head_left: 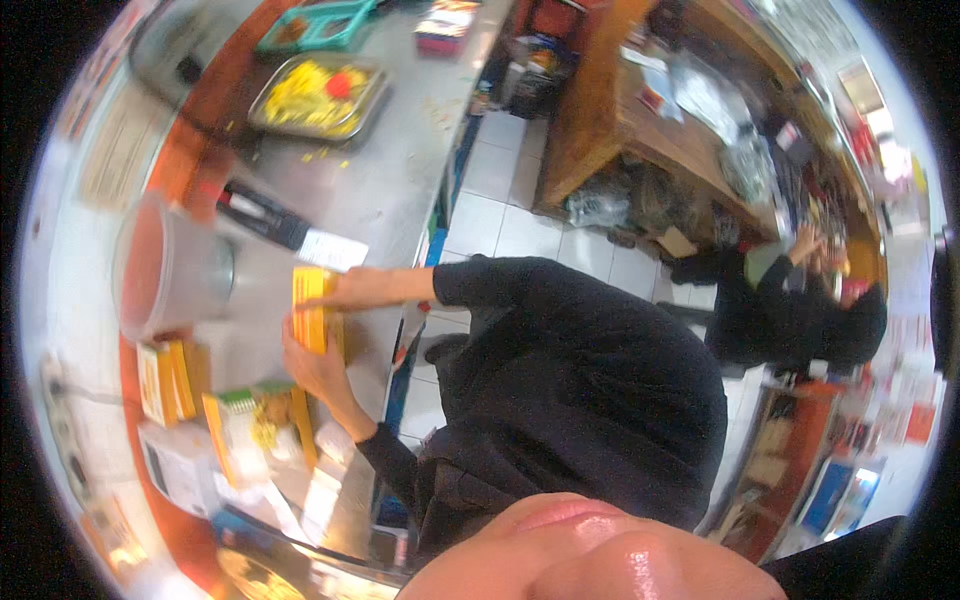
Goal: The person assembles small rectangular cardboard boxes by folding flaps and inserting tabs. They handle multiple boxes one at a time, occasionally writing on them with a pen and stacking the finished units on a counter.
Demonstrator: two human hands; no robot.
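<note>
Head view shows a small yellow carton (pixel 313 325) above the metal table (pixel 400 190), between the person's two hands. The left hand (pixel 318 368) grasps its near left part, fingers curled round the side; the right hand (pixel 352 290) grips it from the other side, fingers laid across it. Blur hides the exact fingertip contact.

Just beyond the hands stands a clear plastic tub (pixel 200 265). Near the right hand, on its outer side, lie a white card (pixel 335 250) and a long black object (pixel 262 215); farther that way is a metal tray (pixel 374 98) of yellow pieces with one red round item, then a teal basket (pixel 350 28).

Beyond and to the left of the left hand stand other yellow cartons (pixel 168 380). Nearer that hand is a larger yellow-edged carton (pixel 222 430) showing brown and yellow contents, with a white box (pixel 180 470) past it.

Well behind the hands, a co-worker in black (pixel 770 315) is beside a wooden bench (pixel 590 125).
</note>
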